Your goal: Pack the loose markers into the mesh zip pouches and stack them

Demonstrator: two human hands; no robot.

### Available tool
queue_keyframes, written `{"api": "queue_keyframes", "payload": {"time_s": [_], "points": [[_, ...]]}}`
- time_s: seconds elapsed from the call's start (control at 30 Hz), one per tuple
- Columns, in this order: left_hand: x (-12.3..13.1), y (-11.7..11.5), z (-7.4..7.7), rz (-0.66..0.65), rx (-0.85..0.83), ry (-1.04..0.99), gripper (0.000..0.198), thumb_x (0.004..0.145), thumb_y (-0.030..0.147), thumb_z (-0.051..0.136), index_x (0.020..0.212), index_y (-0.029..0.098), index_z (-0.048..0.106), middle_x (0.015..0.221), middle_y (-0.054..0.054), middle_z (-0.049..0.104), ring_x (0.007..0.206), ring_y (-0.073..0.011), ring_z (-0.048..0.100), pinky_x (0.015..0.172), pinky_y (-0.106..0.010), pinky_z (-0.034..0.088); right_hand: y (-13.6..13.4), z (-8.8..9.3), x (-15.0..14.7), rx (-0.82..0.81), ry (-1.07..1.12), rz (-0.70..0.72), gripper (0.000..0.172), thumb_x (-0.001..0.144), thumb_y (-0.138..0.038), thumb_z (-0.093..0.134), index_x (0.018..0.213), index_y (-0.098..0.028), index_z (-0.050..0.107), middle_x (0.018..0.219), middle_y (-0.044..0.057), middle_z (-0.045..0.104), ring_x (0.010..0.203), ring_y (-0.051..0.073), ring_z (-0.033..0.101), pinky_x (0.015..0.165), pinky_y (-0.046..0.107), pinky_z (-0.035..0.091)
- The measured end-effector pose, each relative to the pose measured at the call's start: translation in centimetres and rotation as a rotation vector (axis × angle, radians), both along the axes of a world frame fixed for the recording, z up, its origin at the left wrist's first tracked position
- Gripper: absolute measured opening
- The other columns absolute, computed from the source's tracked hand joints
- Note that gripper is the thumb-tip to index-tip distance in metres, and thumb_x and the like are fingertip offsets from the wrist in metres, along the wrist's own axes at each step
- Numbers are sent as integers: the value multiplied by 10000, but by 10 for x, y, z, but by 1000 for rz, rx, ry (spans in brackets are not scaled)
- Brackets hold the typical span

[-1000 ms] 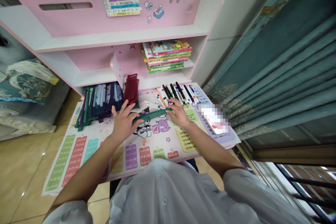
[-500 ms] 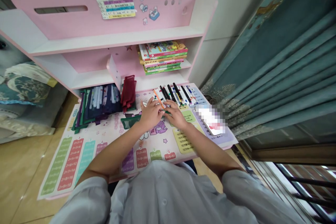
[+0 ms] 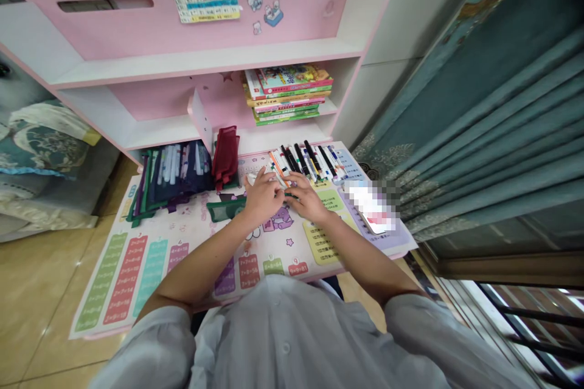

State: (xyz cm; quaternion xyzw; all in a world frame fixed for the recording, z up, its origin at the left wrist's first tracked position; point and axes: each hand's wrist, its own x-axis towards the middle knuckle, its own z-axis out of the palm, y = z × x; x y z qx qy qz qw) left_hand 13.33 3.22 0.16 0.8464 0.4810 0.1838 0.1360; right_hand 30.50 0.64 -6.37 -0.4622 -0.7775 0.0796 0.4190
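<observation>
A green mesh pencil pouch (image 3: 224, 209) lies across the middle of the desk, its right part covered by my hands. My left hand (image 3: 263, 197) is closed on the pouch, fingers bent and thumb towards the right. Close beside it, my right hand (image 3: 306, 197) pinches the pouch's right end, where a bit of green shows between the fingertips. A whitish pen-like item sticks out by my left fingers, partly hidden. Just beyond my fingertips lies an orange-and-white pen (image 3: 278, 169), at the left end of a row of markers and pens (image 3: 312, 161).
Dark red pouches (image 3: 225, 158) and a pile of blue and green pouches with pens (image 3: 173, 173) lie at the back left. A phone (image 3: 371, 209) rests at the right. Books (image 3: 289, 94) are stacked on the pink shelf (image 3: 205, 61). A curtain (image 3: 479, 134) hangs at the right.
The view has shifted slightly. Both hands stay close together on the green pouch, with only small finger movement.
</observation>
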Motion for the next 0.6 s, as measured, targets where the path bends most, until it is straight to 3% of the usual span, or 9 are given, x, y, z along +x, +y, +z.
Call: {"api": "queue_keyframes", "payload": {"time_s": [0.4, 0.6], "points": [[-11, -6, 4, 10, -11, 28, 207, 858, 227, 535, 701, 211, 670, 1396, -75, 583, 1435, -344, 342, 1090, -766, 207, 0, 2, -3, -10, -5, 27, 199, 889, -393, 619, 854, -227, 723, 1253, 115, 620, 1328, 315, 450, 1086, 597, 418], [-15, -8, 3, 11, 0, 36, 204, 865, 231, 525, 733, 212, 680, 1398, -68, 581, 1434, -346, 340, 1085, -758, 214, 0, 1, -4, 83, 5, 58, 214, 903, -382, 606, 866, -202, 717, 1245, 130, 617, 1321, 307, 455, 1088, 566, 434]]}}
